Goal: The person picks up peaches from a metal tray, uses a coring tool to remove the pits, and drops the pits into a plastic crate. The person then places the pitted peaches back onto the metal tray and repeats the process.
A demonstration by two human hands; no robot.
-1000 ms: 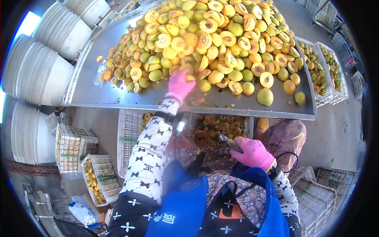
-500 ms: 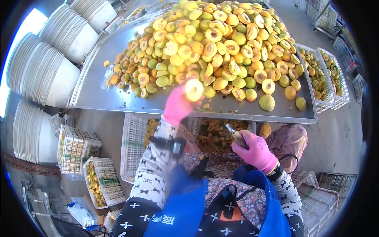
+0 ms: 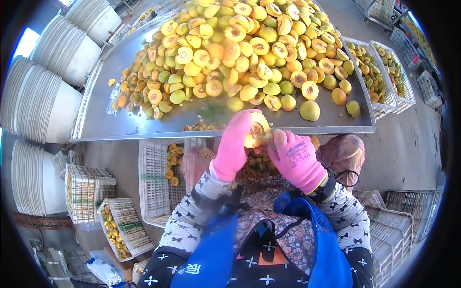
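Observation:
My left hand (image 3: 234, 146), in a pink glove, is closed around a yellow peach half (image 3: 257, 130) just over the table's near edge. Its cut face, with the brown pit area, is turned toward my right. Also pink-gloved, my right hand (image 3: 298, 161) is closed on a metal-tipped hand tool with a brown handle, now mostly hidden by the fingers. The tool's end is against or very near the peach half; exact contact is hard to see. Beyond both hands, a large heap of peach halves (image 3: 240, 53) covers much of the metal table (image 3: 144, 129).
Below the table edge, a white crate (image 3: 150, 192) holds some peach pieces; scraps lie beneath my hands. Two filled crates (image 3: 391, 103) stand at the table's right. White tub stacks (image 3: 62, 105) line the left, and more crates (image 3: 127, 230) sit on the floor.
My left hand has drawn the peach half from above the table toward me and to the right. My right hand has risen with the tool to meet it. The view has shifted slightly.

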